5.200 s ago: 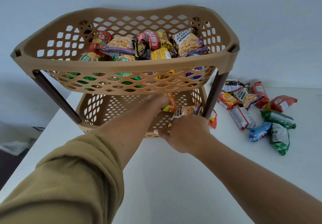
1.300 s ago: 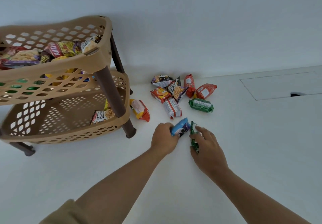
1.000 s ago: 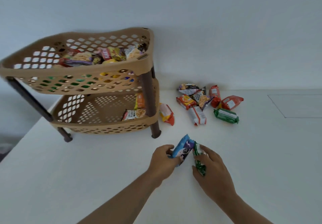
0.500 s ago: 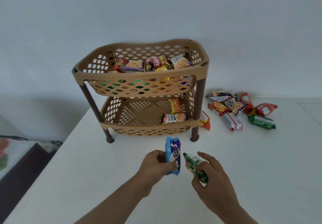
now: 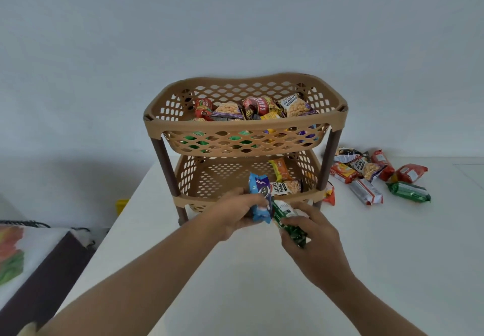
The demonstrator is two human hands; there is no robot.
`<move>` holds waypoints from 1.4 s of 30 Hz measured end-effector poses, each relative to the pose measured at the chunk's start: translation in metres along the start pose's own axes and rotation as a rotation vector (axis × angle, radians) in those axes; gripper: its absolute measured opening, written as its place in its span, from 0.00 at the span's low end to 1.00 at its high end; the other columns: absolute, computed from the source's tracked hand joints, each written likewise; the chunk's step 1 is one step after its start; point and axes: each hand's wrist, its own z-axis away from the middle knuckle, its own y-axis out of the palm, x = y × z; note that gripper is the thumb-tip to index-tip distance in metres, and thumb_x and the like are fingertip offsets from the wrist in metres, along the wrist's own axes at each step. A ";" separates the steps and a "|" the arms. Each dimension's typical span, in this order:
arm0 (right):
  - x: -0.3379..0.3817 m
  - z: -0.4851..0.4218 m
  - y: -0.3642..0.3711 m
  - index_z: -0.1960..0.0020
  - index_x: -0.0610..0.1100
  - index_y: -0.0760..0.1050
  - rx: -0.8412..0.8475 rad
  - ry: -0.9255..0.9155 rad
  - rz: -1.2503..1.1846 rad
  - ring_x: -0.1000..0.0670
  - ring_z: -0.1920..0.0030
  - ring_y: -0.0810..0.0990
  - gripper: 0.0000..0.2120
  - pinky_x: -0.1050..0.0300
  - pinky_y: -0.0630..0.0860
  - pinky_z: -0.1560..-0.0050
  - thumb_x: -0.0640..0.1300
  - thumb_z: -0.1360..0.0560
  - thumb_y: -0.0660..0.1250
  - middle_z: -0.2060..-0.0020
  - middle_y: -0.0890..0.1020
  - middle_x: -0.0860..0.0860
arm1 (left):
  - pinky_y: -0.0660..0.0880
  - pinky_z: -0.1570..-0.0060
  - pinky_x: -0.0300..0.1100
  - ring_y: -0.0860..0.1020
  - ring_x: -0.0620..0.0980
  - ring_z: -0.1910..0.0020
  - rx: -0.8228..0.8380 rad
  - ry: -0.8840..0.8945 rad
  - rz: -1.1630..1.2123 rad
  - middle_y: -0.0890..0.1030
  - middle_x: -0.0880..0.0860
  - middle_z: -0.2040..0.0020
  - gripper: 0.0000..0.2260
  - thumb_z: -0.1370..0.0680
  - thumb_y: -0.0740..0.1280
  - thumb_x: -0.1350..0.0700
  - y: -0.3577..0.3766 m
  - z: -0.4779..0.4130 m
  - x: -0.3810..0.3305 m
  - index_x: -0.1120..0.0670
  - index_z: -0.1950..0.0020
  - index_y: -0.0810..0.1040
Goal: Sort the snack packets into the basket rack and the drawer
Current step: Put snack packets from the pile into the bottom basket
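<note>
Half done, or somewhat more, judging by how things lie. Grips a blue biscuit packet (image 5: 258,194) in the left hand (image 5: 233,212), with fingers curled round its lower half, upright and just in front of the lower basket (image 5: 209,176) of the tan basket rack (image 5: 246,126). Pinches a green packet (image 5: 288,224) in the right hand (image 5: 311,236), with thumb and fingers closed on it, just beside the blue one and low over the white table (image 5: 262,288). Shows many packets already in the upper basket (image 5: 327,105); in the lower one only two, a salted peanuts packet (image 5: 286,187) and an orange packet (image 5: 280,169) behind it. Left to sort: a loose pile of some seven packets (image 5: 366,170) on the table to the right of the rack, well apart from the hands, plus one orange-red packet (image 5: 329,194) just beside the right front leg. No drawer in view, so cannot tell what lies there. Probably next: both held packets into the lower basket
</note>
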 end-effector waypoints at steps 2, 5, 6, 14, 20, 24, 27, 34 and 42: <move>-0.001 -0.016 -0.001 0.48 0.49 0.83 -0.017 0.008 -0.036 0.59 0.38 0.73 0.11 0.55 0.81 0.49 0.41 0.30 0.74 0.37 0.77 0.53 | 0.82 0.56 0.44 0.83 0.53 0.49 0.004 0.002 0.032 0.83 0.57 0.45 0.20 0.27 0.74 0.60 -0.002 -0.009 -0.010 0.57 0.37 0.74; -0.008 -0.043 -0.001 0.43 0.49 0.82 0.005 0.022 -0.031 0.63 0.35 0.67 0.17 0.54 0.79 0.45 0.39 0.31 0.72 0.34 0.74 0.54 | 0.82 0.55 0.45 0.84 0.52 0.51 -0.051 0.013 0.054 0.84 0.58 0.48 0.19 0.27 0.75 0.57 -0.004 -0.028 -0.021 0.59 0.38 0.75; -0.012 -0.052 -0.001 0.42 0.49 0.81 0.039 0.021 -0.003 0.61 0.33 0.65 0.18 0.57 0.78 0.44 0.38 0.30 0.71 0.33 0.73 0.53 | 0.82 0.55 0.46 0.84 0.52 0.51 -0.083 0.019 0.041 0.84 0.58 0.48 0.19 0.27 0.75 0.57 -0.005 -0.036 -0.023 0.59 0.39 0.76; -0.039 -0.118 0.020 0.38 0.46 0.79 0.164 -0.037 0.120 0.56 0.38 0.70 0.19 0.59 0.68 0.37 0.36 0.29 0.69 0.35 0.75 0.48 | 0.81 0.48 0.51 0.82 0.56 0.50 -0.276 -0.014 -0.200 0.83 0.59 0.47 0.22 0.30 0.78 0.55 -0.018 -0.097 -0.035 0.62 0.41 0.77; -0.054 -0.162 0.048 0.37 0.46 0.78 0.295 -0.088 0.256 0.46 0.39 0.76 0.20 0.59 0.69 0.41 0.37 0.28 0.69 0.38 0.79 0.47 | 0.76 0.64 0.41 0.78 0.49 0.66 -0.146 -0.179 -0.473 0.80 0.55 0.57 0.10 0.24 0.72 0.56 -0.023 -0.120 -0.034 0.58 0.46 0.76; -0.064 -0.185 0.068 0.36 0.45 0.76 0.389 -0.121 0.313 0.44 0.40 0.76 0.20 0.55 0.72 0.43 0.36 0.27 0.68 0.39 0.78 0.45 | 0.79 0.53 0.46 0.77 0.53 0.58 -0.107 -0.210 -0.589 0.79 0.58 0.51 0.13 0.23 0.71 0.59 -0.025 -0.130 -0.026 0.60 0.41 0.74; -0.075 -0.197 0.085 0.36 0.45 0.73 0.433 -0.083 0.368 0.44 0.43 0.76 0.19 0.53 0.74 0.45 0.38 0.26 0.68 0.40 0.78 0.46 | 0.79 0.51 0.47 0.78 0.54 0.58 -0.097 -0.208 -0.607 0.78 0.57 0.57 0.13 0.23 0.72 0.58 -0.026 -0.138 -0.019 0.60 0.41 0.75; -0.092 -0.210 0.111 0.41 0.48 0.74 0.477 -0.073 0.393 0.44 0.44 0.77 0.18 0.56 0.73 0.49 0.37 0.29 0.71 0.43 0.78 0.47 | 0.78 0.58 0.45 0.80 0.55 0.53 -0.122 -0.125 -0.745 0.79 0.59 0.46 0.21 0.25 0.73 0.54 -0.030 -0.149 -0.016 0.60 0.35 0.73; -0.088 -0.216 0.122 0.36 0.50 0.72 0.564 -0.077 0.351 0.47 0.45 0.76 0.22 0.57 0.72 0.50 0.48 0.29 0.72 0.40 0.78 0.49 | 0.80 0.48 0.50 0.80 0.56 0.48 -0.121 -0.095 -0.697 0.80 0.56 0.49 0.14 0.28 0.76 0.56 -0.035 -0.155 -0.014 0.55 0.47 0.76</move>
